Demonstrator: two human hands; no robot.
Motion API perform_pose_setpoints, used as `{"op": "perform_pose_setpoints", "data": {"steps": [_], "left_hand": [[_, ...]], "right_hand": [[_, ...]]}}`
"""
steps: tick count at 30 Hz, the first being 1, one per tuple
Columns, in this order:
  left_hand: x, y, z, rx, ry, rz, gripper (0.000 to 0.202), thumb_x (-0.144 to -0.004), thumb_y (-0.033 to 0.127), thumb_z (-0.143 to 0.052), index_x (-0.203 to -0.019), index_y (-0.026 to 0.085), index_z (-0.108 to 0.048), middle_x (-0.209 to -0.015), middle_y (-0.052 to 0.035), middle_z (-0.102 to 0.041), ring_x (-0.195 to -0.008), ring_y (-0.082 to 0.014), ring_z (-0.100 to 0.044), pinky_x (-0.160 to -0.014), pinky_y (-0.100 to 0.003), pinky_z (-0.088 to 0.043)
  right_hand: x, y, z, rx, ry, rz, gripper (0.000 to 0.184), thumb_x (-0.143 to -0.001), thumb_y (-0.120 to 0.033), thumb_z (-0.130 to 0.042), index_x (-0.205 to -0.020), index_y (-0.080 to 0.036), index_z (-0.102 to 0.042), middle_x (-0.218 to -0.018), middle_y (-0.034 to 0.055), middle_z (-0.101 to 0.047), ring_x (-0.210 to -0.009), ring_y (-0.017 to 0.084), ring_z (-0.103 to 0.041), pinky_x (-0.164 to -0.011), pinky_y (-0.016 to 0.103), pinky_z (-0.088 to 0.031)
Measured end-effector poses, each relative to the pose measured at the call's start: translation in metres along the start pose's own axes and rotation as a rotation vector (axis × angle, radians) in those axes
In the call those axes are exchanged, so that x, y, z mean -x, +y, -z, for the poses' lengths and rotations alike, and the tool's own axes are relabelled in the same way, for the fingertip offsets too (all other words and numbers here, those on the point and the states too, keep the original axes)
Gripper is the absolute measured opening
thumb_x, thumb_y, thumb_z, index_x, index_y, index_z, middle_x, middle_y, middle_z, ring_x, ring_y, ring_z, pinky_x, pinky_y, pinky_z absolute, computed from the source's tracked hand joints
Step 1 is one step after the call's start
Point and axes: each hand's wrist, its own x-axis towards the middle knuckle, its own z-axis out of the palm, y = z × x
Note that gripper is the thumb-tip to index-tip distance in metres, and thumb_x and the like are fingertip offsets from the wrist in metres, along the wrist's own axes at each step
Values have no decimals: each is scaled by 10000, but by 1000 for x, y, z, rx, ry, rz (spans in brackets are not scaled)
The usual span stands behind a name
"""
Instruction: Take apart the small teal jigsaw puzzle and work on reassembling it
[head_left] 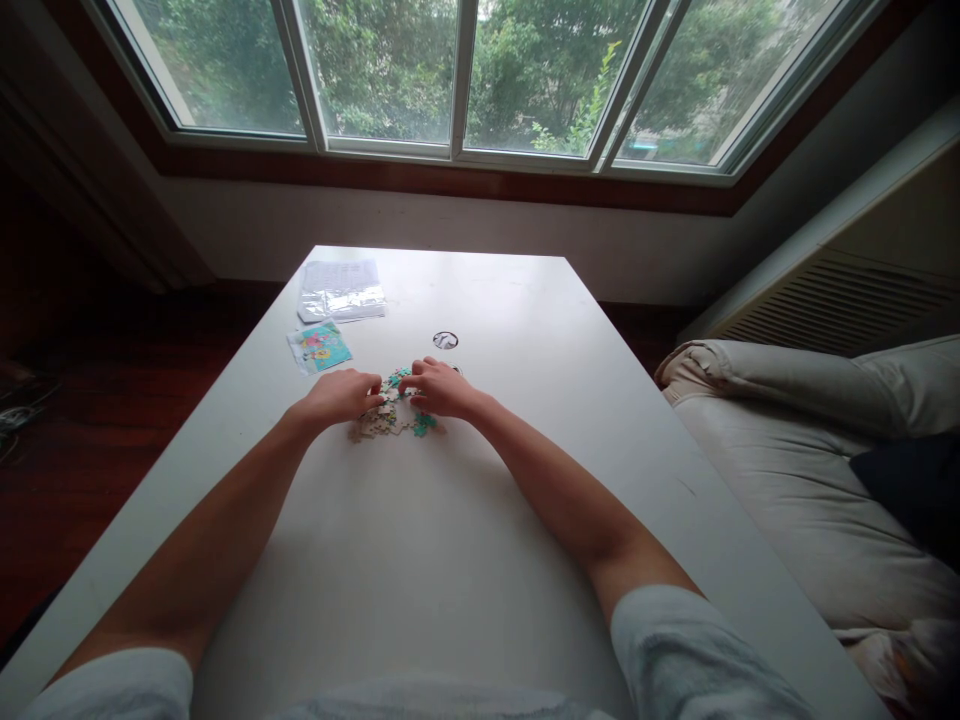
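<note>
A small heap of jigsaw puzzle pieces [386, 418], some pale and some teal, lies in the middle of the white table. My left hand [341, 396] is at the heap's left side with fingers curled together; whatever they may hold is too small to make out. From the right, my right hand [441, 388] reaches over the pieces. Its bent fingers and thumb stand apart and touch the heap, with no piece visibly gripped. Behind my left hand lies a colourful picture card [320, 347], mostly turquoise with pink and yellow figures.
Near the table's [517, 300] far left corner is a clear plastic sleeve [343, 292] with printed paper. A round, dark-rimmed spot [445, 340] shows on the tabletop beyond my hands. A pale sofa [757, 470] stands along the right; a window [457, 80] is ahead.
</note>
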Motion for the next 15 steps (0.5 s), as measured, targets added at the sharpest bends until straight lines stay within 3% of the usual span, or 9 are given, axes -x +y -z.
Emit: {"op": "perform_pose_setpoints", "data": {"steps": [3, 15], "left_hand": [[1, 1, 1, 3, -5, 1, 368, -912, 565, -476, -957, 269, -691, -959, -59, -736, -870, -231, -651, -660, -284, -389], [1, 3, 2, -13, -11, 15, 357, -897, 543, -489, -965, 265, -702, -948, -69, -738, -850, -244, -660, -672, -296, -411]], "right_hand": [[-1, 0, -1, -29, 1, 43, 261, -911, -243, -622, -1156, -272, -707, -1123, 88, -596, -1019, 236, -499, -812, 313, -362], [-2, -3, 0, 30, 19, -50, 171, -946, -230, -577, -1054, -210, -708, -1092, 110, -618, -1017, 241, -498, -790, 312, -364]]}}
